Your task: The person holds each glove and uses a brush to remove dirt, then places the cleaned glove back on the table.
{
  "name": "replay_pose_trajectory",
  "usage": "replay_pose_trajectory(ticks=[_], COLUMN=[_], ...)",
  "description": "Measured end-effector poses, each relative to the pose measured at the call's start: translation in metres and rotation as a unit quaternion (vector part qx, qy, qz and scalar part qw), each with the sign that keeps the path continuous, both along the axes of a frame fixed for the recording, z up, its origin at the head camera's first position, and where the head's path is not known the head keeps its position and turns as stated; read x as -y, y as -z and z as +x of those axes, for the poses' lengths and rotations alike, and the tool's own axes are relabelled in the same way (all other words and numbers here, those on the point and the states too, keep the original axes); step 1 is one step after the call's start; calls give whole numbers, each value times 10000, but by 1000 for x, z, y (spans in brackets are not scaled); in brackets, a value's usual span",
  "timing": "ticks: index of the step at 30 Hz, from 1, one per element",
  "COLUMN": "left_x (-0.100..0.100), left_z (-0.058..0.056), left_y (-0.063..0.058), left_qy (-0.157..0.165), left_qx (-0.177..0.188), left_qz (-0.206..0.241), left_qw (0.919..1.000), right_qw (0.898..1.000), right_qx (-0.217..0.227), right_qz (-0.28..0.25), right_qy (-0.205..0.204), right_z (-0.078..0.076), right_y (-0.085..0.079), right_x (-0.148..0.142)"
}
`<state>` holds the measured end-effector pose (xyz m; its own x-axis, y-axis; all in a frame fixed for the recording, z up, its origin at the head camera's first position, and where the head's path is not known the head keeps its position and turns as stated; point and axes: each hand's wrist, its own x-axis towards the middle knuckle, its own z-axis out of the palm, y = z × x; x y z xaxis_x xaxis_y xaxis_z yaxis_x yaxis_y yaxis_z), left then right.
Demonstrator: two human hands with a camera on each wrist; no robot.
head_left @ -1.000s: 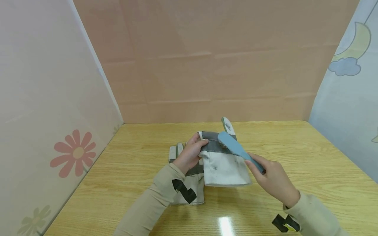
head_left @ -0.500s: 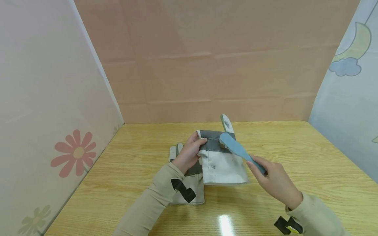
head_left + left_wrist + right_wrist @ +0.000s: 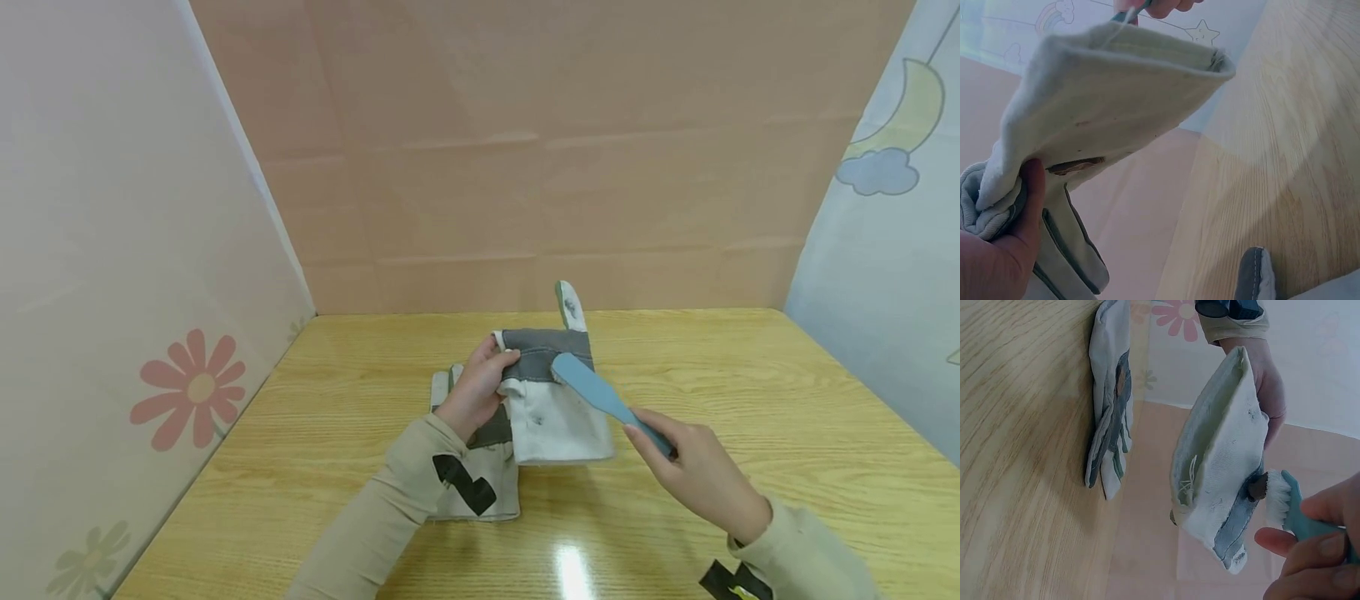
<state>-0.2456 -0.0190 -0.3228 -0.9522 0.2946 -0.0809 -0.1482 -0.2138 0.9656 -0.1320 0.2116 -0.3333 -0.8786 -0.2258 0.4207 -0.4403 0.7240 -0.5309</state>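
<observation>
A white work glove (image 3: 562, 425) with a grey band is held above the table, its cuff towards me and one finger pointing up. My left hand (image 3: 472, 395) grips its left edge, thumb on the band. Under the raised cuff, the left wrist view shows a brown slit (image 3: 1075, 165) in the cloth. In my right hand (image 3: 705, 467) is a light blue brush (image 3: 592, 387), gripped by its handle. Its white bristles (image 3: 1277, 497) face the grey band, right at a dark brown spot (image 3: 1257, 487). A matching second glove (image 3: 483, 487) lies on the table, partly hidden by my left hand.
The wood-grain table (image 3: 360, 367) reaches back to a plain pinkish-brown wall (image 3: 450, 167). Pale side panels stand left and right, one with a red flower (image 3: 197, 387), the other with a moon and cloud (image 3: 877, 171).
The held glove has shifted slightly left and up, and its cuff has swung left. My right hand has moved a little right and down, with the brush head now lower on the band.
</observation>
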Motion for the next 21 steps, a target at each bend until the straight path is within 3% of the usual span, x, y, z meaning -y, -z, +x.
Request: replay_pose_trajectory(ticks=[10, 17, 21], left_x=[0, 0, -3], left_z=[0, 1, 4], left_y=[5, 4, 3], left_qy=[79, 30, 171], left_qx=[15, 18, 0], left_qz=[105, 96, 1], left_qw=[9999, 9999, 9999], right_qw=[9981, 9995, 9995], right_qx=[-315, -257, -241], right_qz=[-429, -180, -136], right_qy=[299, 93, 145], right_z=[0, 1, -2], right_y=[-8, -3, -2], right_x=[-7, -6, -3])
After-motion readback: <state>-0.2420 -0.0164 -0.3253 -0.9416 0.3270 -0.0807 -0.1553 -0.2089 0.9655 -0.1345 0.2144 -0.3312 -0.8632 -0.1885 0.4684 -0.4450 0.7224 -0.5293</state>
